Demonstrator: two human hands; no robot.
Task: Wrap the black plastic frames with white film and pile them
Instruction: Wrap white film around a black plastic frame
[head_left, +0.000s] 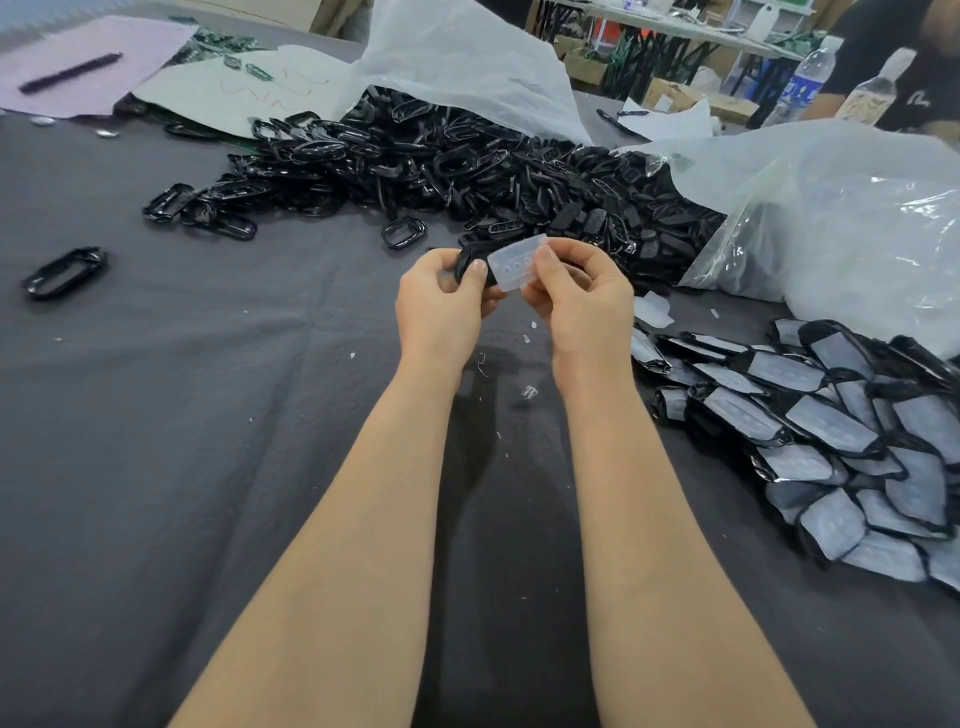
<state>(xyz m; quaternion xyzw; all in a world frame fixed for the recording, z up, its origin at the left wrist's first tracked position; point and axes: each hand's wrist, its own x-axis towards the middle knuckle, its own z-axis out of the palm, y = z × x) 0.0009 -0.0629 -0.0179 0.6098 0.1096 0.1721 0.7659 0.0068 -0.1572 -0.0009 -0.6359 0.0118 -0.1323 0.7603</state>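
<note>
Above the dark grey cloth, my left hand grips a black plastic frame by its left end. My right hand pinches a small piece of white film with three round marks, held against the frame's front. Behind my hands a large heap of bare black frames spills from an open white bag. On my right lies a pile of wrapped frames, each with a white film face. A single bare frame lies apart at the far left.
A big clear plastic bag bulges at the right behind the wrapped pile. Pink paper with a dark pen lies at the back left. Water bottles and another person's arm are at the far right. Small white scraps dot the cloth.
</note>
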